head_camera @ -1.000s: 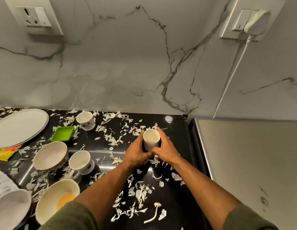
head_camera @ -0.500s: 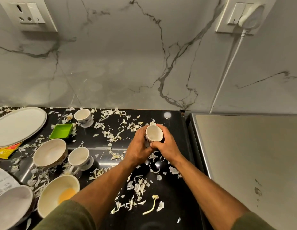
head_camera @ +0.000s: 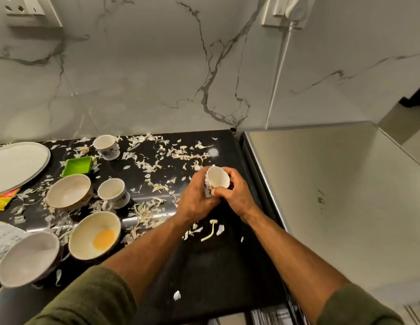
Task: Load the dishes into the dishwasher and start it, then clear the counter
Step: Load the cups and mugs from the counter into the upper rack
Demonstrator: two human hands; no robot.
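As both hands, left hand and right hand, curl fingers around a tilted patterned cup above the scrap-strewn counter, a slip could chip it.

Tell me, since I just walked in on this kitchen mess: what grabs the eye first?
Both hands, left hand and right hand, hold a tilted white cup near the black counter's right edge. Pale peelings litter the counter, and a bowl with yellow residue sits front left.
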